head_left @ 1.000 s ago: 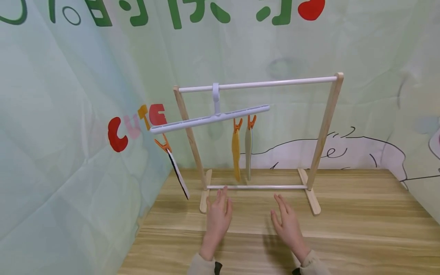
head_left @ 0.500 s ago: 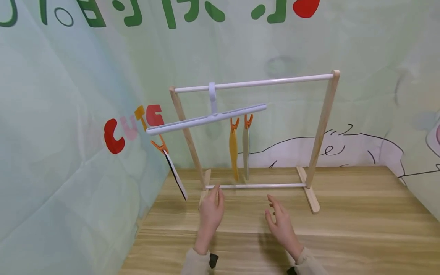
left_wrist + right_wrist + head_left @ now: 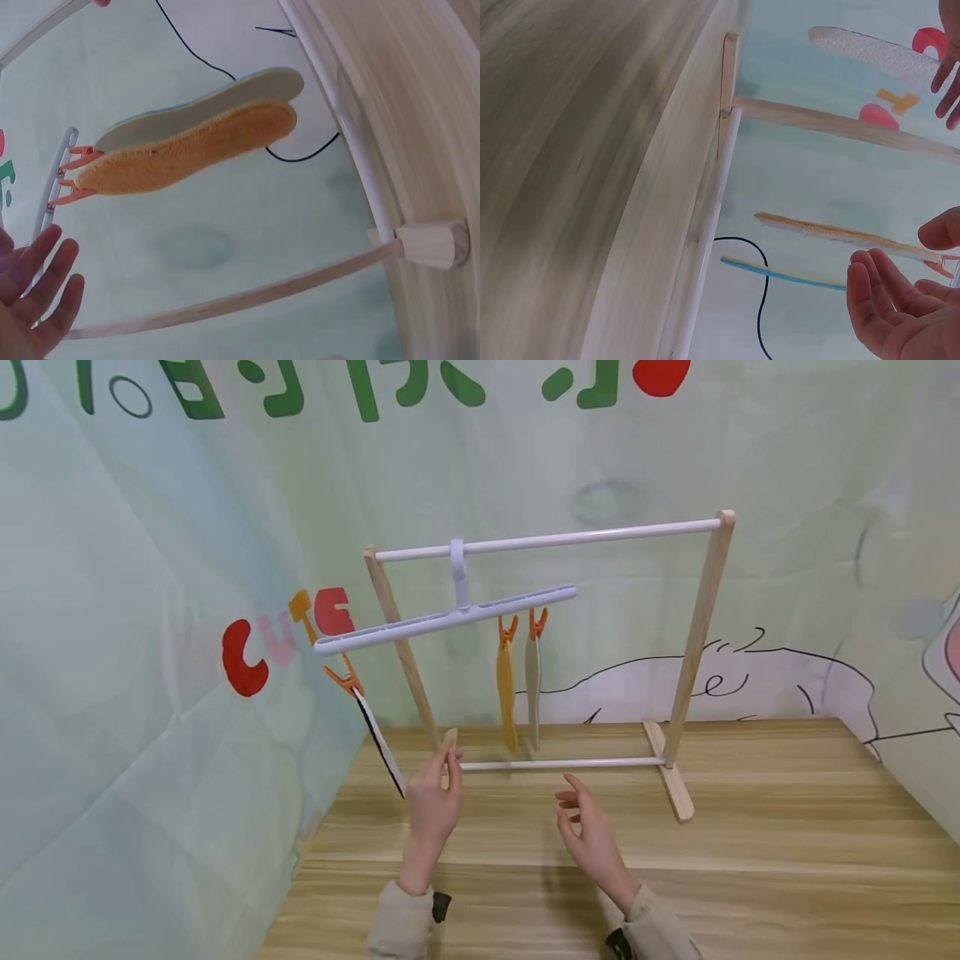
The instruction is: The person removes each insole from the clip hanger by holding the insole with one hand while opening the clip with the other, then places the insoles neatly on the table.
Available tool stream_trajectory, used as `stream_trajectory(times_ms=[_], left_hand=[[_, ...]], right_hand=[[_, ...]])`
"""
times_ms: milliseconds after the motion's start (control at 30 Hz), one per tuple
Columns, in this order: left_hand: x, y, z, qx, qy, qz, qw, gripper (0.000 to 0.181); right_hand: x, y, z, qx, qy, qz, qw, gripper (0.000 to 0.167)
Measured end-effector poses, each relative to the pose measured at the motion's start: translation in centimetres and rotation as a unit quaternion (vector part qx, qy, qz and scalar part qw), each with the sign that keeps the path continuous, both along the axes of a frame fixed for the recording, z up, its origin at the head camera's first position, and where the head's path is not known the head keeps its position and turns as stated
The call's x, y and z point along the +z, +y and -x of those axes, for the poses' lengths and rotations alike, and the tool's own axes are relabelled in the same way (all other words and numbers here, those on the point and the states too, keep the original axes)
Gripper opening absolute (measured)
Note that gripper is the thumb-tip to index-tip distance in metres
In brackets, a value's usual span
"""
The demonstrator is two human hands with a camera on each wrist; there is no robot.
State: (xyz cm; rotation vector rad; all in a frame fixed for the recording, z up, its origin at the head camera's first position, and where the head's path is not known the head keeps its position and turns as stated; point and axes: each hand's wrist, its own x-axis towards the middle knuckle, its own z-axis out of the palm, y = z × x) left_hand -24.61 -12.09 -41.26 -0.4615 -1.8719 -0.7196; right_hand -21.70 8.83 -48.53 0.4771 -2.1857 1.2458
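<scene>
A pale lilac hanger [image 3: 442,620] hooks over the top bar of a small wooden rack [image 3: 405,647], tilted with its left end lower. Clothespins hold insoles under it. An orange fuzzy insole [image 3: 191,150] and a grey insole [image 3: 202,112] hang side by side right of centre; a white insole with a black edge [image 3: 378,739] hangs at the left end from an orange clothespin [image 3: 347,681]. My left hand [image 3: 433,802], fingers extended and holding nothing, is close to the white insole, in front of the rack's left foot. My right hand [image 3: 595,839] hovers with loosely bent fingers, empty.
A wooden tabletop [image 3: 750,860] lies beneath the rack. The lower white bar [image 3: 562,763] joins the rack's sides; its right foot [image 3: 675,785] rests on the table. A printed fabric backdrop [image 3: 150,610] encloses the left and back.
My left hand has moved left and slightly up, towards the white insole. My right hand has shifted left too. The view has drifted slightly; the hanger and insoles keep their places on the rack.
</scene>
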Motion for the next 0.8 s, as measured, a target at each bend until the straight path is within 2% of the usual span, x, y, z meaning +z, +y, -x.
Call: stream_trajectory(times_ms=[200,333,500,600,733,800], left_hand=[[1.1,-1.3,0.5,0.013,0.033,0.015,0.9992,0.021],[2.0,-2.1,1.1,0.006,0.069,0.029,0.9972,0.021],[3.0,-3.0,1.5,-0.017,0.115,0.041,0.9923,0.025],[3.5,-3.4,1.8,-0.033,0.136,0.030,0.9897,0.028],[4.3,-3.8,2.3,-0.058,0.168,-0.008,0.9840,0.029],[4.6,-4.0,2.6,-0.060,0.187,-0.026,0.9802,0.025]], right_hand=[[0.5,-0.6,0.4,0.013,-0.006,0.002,0.9999,0.053],[0.9,-1.2,0.6,0.030,-0.011,-0.010,0.9994,0.050],[1.6,-1.8,0.6,0.060,-0.042,-0.013,0.9972,0.050],[2.0,-2.1,0.8,0.073,-0.056,-0.012,0.9957,0.052],[2.4,-2.6,1.0,0.090,-0.056,-0.016,0.9942,0.056],[2.6,-2.8,1.0,0.098,-0.053,-0.018,0.9936,0.057]])
